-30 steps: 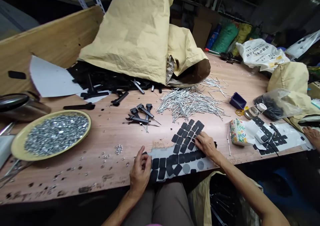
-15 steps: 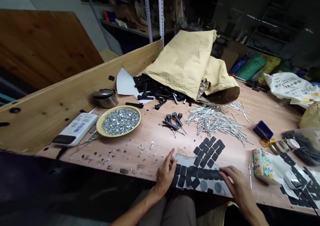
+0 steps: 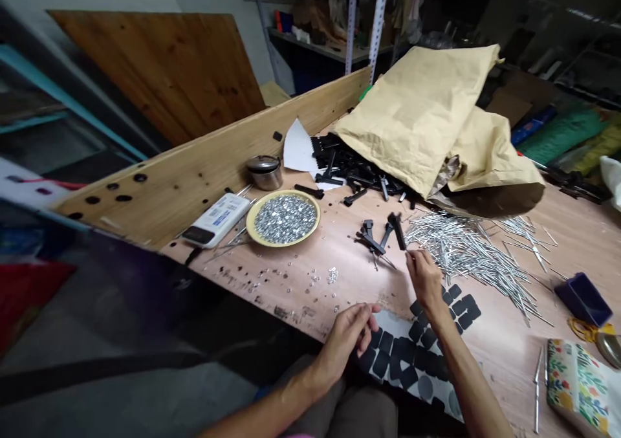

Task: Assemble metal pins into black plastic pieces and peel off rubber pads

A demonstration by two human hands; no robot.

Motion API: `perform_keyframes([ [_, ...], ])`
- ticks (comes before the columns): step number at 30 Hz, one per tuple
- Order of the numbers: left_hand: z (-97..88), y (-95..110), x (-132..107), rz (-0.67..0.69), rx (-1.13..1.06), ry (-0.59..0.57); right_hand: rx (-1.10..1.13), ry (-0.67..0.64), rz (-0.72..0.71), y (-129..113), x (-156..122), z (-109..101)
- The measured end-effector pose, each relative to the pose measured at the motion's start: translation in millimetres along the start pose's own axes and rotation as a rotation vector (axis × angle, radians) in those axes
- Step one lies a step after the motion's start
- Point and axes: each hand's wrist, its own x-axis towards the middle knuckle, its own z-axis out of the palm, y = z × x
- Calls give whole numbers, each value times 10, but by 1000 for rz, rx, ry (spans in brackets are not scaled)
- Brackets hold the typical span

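Our right hand (image 3: 424,279) reaches forward, fingers pinching a black peg (image 3: 398,229) beside the nails (image 3: 466,250). Our left hand (image 3: 350,331) curls on the pad sheet (image 3: 412,367); we cannot tell its grip. Silver bits fill the yellow plate (image 3: 284,244).

Overhead light falls brightly on the wood around the yellow dish (image 3: 284,244), whose metal contents glint. Far behind the dish the shelves sink into dimness. Left of the dish the view smears into blur, and straight edges bow outward.
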Motion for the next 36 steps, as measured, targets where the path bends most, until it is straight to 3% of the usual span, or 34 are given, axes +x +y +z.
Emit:
perform_keyframes([
  [2,-12,124,42,-210,-228,-113,75,133,-307,-27,-201,-171],
  [5,-31,235,52,-380,-389,-259,216,77,-694,-159,-483,-341],
  [7,-43,242,6,-371,-359,-320,279,-7,-804,-273,-605,-345],
  [9,-74,221,-64,-298,-289,-299,314,-63,-827,-373,-657,-265],
  [11,-139,207,-137,-233,-254,-194,341,-100,-743,-450,-647,-130],
  [15,-332,260,-261,-202,-216,25,389,-107,-305,-585,-491,191],
  [18,-438,337,-334,-189,-158,121,428,-171,-134,-725,-317,393],
  [22,-488,411,-373,-166,-119,203,289,-316,-72,-955,-117,534],
  [28,-584,446,-310,-145,-111,226,46,-501,-100,-1168,41,544],
  [32,-659,472,-273,-121,-113,255,31,-498,-26,-1189,62,576],
  [36,-665,516,-243,-117,-102,230,223,-396,4,-1125,26,604],
])
